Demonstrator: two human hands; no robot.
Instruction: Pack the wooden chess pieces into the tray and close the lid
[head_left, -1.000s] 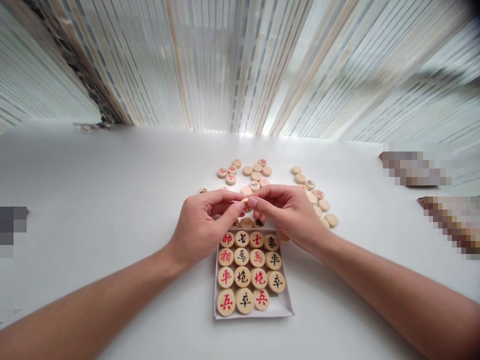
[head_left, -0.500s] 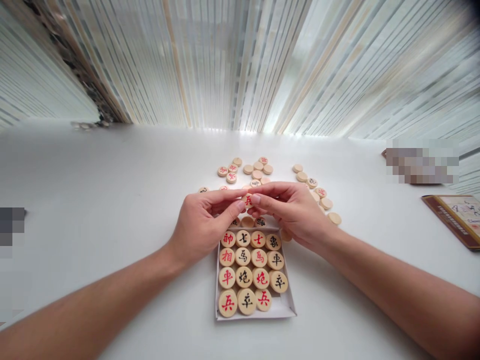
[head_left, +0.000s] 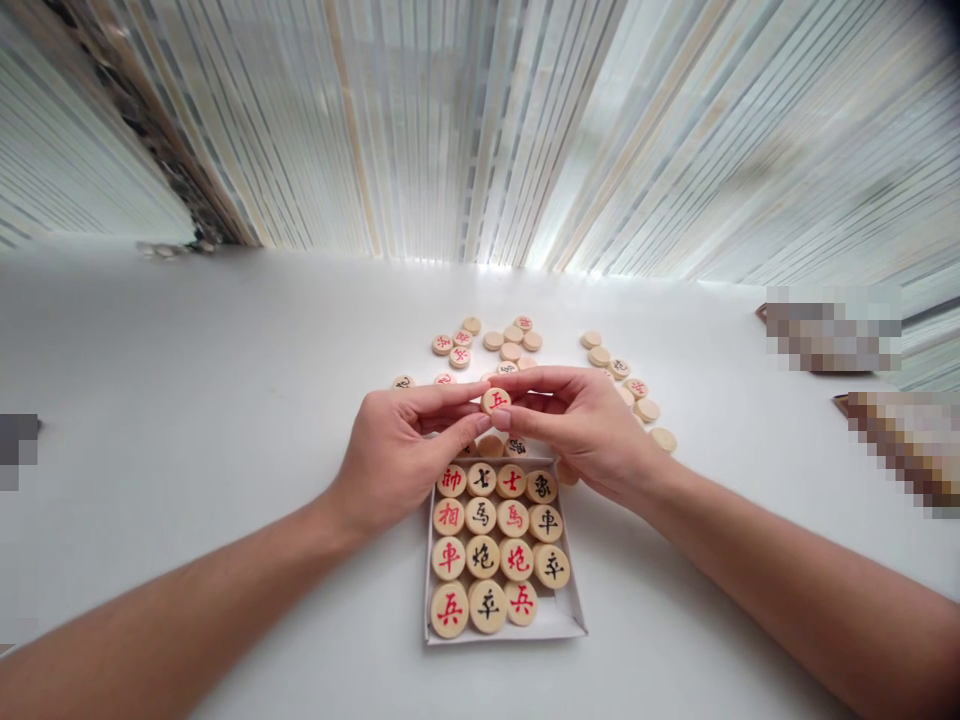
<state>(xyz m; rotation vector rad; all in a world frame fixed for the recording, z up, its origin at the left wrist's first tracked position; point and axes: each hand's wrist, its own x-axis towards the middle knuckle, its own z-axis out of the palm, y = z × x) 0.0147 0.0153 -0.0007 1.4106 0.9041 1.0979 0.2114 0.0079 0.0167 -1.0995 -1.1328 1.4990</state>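
A round wooden Chinese chess piece [head_left: 496, 402] with a red character is pinched between my two hands, just above the far edge of the box. My left hand [head_left: 409, 445] grips it from the left with thumb and fingers. From the right, my right hand [head_left: 581, 425] holds the same piece, thumb at its near edge. Below them lies a shallow white box [head_left: 559, 622] with rows of red and black pieces, faces up. Its near right corner shows bare bottom. Several pieces right behind the box are partly hidden by my hands.
Loose chess pieces [head_left: 460, 357] lie scattered on the white table [head_left: 225, 400] beyond my hands. More pieces [head_left: 646, 410] spread to the right. Two blurred flat items, one a brown-edged box [head_left: 900, 440], sit at far right. A striped curtain [head_left: 420, 130] hangs behind.
The held piece has turned slightly, and its face shows more fully between my fingertips. My right thumb has slid lower on it. The view has shifted a little.
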